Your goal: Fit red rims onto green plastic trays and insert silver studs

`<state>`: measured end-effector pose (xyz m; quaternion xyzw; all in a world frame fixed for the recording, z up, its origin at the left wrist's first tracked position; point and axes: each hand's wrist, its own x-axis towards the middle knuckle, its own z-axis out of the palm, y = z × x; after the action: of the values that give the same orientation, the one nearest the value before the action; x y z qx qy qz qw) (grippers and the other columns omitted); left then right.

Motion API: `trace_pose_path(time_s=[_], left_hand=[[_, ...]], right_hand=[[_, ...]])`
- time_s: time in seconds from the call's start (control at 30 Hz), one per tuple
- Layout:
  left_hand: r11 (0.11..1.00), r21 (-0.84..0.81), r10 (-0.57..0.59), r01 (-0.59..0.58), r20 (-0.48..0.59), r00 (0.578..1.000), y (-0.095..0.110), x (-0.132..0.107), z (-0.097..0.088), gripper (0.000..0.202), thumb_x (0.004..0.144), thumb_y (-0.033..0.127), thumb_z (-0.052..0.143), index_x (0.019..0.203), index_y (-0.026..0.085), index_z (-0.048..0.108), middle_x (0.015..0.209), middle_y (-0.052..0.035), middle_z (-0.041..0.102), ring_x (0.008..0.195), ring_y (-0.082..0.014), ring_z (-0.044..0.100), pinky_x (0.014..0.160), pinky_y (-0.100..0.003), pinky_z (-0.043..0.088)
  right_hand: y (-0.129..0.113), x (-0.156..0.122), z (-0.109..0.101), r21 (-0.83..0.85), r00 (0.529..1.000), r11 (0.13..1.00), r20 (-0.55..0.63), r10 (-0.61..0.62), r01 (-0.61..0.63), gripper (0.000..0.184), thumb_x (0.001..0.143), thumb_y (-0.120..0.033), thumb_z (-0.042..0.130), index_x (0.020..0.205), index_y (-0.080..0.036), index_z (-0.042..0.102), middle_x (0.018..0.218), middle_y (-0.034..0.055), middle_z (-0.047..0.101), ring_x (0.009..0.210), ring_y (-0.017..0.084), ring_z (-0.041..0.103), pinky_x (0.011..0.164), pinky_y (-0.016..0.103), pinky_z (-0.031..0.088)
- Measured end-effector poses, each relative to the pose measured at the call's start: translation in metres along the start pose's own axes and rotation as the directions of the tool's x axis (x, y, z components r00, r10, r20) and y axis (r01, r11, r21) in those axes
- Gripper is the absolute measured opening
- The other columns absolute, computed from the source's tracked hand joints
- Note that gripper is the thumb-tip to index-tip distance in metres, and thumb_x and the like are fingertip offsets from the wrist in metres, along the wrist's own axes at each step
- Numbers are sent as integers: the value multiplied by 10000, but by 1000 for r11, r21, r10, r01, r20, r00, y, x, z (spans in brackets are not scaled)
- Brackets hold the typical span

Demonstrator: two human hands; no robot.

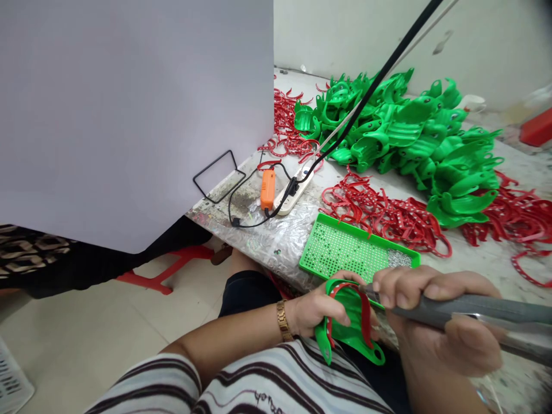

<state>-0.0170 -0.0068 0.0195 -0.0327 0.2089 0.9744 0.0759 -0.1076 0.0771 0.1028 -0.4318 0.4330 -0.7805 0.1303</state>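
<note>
My left hand, with a gold watch band at its wrist, is closed around a curved green plastic piece. A red strip with white marks arches along the inside of that piece. In my right hand is a grey power screwdriver, gripped along its body. The driver's narrow front end meets the upper right edge of the green piece; whether its tip sits on a screw is hidden. Just beyond both hands lies a perforated green tray, with small silver screws gathered at its right end.
A big heap of green plastic pieces covers the back of the table, with red strips piled before it. A power strip and orange adapter trail cables. A large pale panel blocks the left. A black cable crosses overhead.
</note>
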Motion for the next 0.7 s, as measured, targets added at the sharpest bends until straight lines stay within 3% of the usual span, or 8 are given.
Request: trace_pose_path(time_s=[0.13, 0.33, 0.5, 0.63, 0.7], left_hand=[[998, -48, -33, 33, 10, 999, -2, -1, -2, 688, 473, 43, 578, 1126, 228, 468, 800, -19, 664, 644, -186, 652, 652, -289, 476], [998, -42, -58, 54, -110, 992, -1, -5, -1, 676, 442, 27, 589, 1086, 218, 515, 776, 8, 648, 645, -134, 611, 688, -265, 463], [993, -98, -69, 65, -39, 997, -4, -4, -5, 729, 468, 53, 537, 1173, 226, 469, 793, -10, 660, 659, -190, 638, 748, -352, 462], [995, -8, -98, 97, -54, 994, 1, -5, -3, 712, 483, 65, 574, 1162, 241, 453, 800, -24, 665, 655, -211, 647, 694, -358, 482], [990, 62, -116, 124, -123, 986, 7, -9, 0, 686, 481, 77, 603, 1129, 245, 454, 792, -29, 660, 650, -204, 644, 647, -340, 495]], right_hand=[[3, 1, 2, 16, 999, 1000, -30, 12, -12, 161, 843, -311, 551, 838, -157, 504, 613, -8, 487, 523, 126, 522, 535, 312, 447], [5, -3, 1, 32, 997, 998, -53, 51, -50, 146, 833, -290, 557, 826, -156, 500, 613, -5, 494, 533, 129, 535, 566, 320, 453], [10, -4, 1, 24, 998, 999, -37, 49, -48, 144, 848, -289, 547, 841, -154, 500, 627, -7, 495, 543, 121, 537, 573, 308, 454], [9, -1, -8, 59, 991, 997, 130, 33, -41, 281, 835, -433, 592, 857, -168, 501, 615, -17, 495, 526, 121, 533, 547, 304, 459], [6, 2, -16, 83, 996, 996, 81, 37, -43, 371, 807, -534, 597, 848, -175, 516, 595, -21, 486, 496, 119, 509, 518, 300, 444]])
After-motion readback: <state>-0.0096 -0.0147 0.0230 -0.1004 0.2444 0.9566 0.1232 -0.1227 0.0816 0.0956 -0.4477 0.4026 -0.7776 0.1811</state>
